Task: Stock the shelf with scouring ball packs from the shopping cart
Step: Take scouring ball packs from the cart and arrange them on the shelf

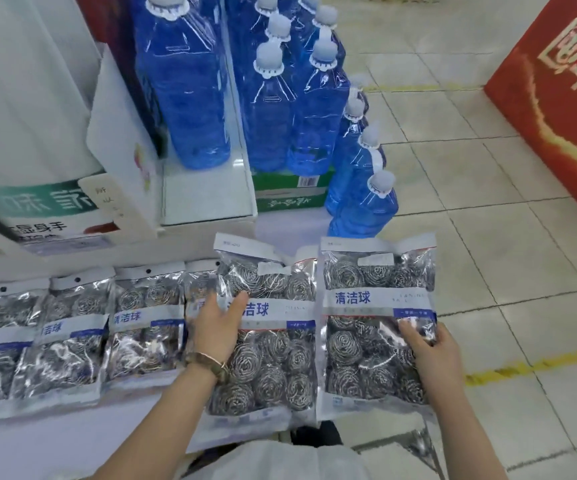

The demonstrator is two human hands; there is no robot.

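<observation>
Several clear packs of steel scouring balls (141,320) with white-and-blue labels lie in a row on a low white shelf (55,441). My left hand (216,327) rests on the left edge of a larger pack (273,362) at the row's right end, thumb lying across its label. My right hand (432,351) grips the right edge of another pack (360,327), held beside the first one over the shelf's end. The shopping cart is hardly visible; only dark metal shows at the bottom edge.
Tall blue liquid bottles (190,84) stand on a white shelf and a green carton (290,188) just behind the packs. White cartons (37,202) sit at back left. A red display box (557,98) stands on the tiled floor (488,220) at right.
</observation>
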